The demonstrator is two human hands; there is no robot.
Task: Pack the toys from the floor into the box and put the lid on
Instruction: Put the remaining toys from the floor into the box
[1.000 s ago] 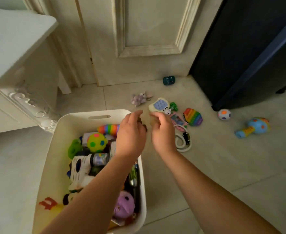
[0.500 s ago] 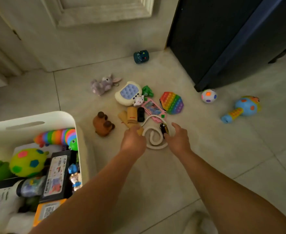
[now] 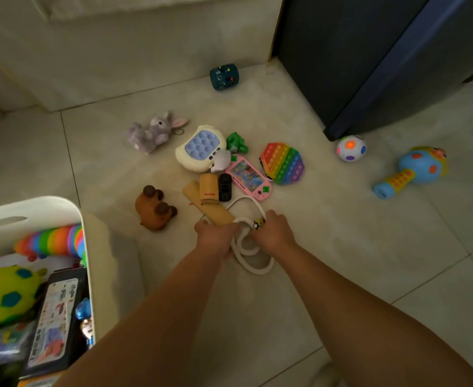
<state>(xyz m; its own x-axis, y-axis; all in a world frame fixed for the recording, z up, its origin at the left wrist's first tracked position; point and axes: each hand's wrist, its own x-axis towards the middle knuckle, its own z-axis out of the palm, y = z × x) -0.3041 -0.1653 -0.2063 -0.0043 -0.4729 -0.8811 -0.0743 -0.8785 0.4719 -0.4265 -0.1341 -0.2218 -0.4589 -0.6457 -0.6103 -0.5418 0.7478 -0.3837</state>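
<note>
Both your bare forearms run up from the bottom of the frame and converge just below its centre, with the backs of the hands turned toward the camera. Your left hand (image 3: pixel 215 238) is curled knuckles-up round a white cord (image 3: pixel 257 271). Your right hand (image 3: pixel 275 231) sits close beside it (the two nearly touch), its fingers bent down onto the same cord.

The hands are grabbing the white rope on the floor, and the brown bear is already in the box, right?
No. The head view shows the brown bear on the floor, outside the box. The left hand and right hand do grip the white rope.
</note>
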